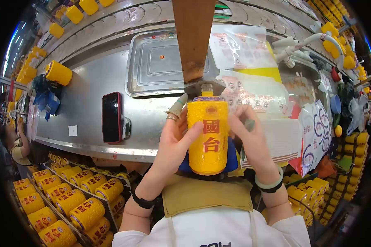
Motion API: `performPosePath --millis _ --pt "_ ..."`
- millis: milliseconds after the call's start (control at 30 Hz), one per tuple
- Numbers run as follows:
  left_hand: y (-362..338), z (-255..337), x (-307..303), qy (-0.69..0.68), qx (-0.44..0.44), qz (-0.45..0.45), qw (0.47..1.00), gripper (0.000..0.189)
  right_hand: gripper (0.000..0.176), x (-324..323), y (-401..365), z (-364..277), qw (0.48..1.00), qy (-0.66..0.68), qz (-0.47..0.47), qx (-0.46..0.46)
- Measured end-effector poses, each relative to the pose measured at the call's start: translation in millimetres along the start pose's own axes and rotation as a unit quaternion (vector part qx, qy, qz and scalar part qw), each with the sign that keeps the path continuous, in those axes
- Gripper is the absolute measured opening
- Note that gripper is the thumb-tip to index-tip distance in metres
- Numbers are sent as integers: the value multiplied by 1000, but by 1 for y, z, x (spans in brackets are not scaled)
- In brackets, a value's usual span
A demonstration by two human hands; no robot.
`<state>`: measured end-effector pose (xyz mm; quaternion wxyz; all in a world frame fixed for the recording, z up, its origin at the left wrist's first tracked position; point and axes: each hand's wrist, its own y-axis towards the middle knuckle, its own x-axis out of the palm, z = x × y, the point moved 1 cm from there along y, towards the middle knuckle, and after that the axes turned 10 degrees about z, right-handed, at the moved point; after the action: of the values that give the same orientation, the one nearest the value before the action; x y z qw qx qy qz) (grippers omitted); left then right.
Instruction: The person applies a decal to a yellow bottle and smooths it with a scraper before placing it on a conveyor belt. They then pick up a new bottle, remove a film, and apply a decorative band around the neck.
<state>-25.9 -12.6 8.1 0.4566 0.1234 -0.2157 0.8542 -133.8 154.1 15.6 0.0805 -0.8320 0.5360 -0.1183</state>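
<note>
A yellow bottle (pixel 208 158) with large red characters lies in front of my body, its clear neck pointing away from me. The neck end meets a dark metal bracket at the foot of a brown post (pixel 196 37). My left hand (pixel 175 133) grips the bottle's left side, thumb across its front; one finger wears a pale finger cot and another a ring. On the other side my right hand (pixel 251 131) holds the bottle, its thumb and bent fingers at the upper right edge. Something blue shows under the bottle. The undersides of my fingers are hidden.
A metal tray (pixel 134 78) and a phone (pixel 111 117) lie on the steel bench. Printed transfer sheets (pixel 251 92) and stacked paper (pixel 276 140) are at right. Racks of yellow bottles (pixel 86 212) stand lower left, and another person (pixel 20 150) is at far left.
</note>
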Motion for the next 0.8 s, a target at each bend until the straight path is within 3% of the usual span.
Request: performPosePath --millis 167,800 --pt "2 -4 1 8 -9 5 1000 75 28 8 -5 8 1000 1 6 -5" --pt "0 -4 3 16 11 15 1000 71 31 9 -1 16 1000 9 7 5"
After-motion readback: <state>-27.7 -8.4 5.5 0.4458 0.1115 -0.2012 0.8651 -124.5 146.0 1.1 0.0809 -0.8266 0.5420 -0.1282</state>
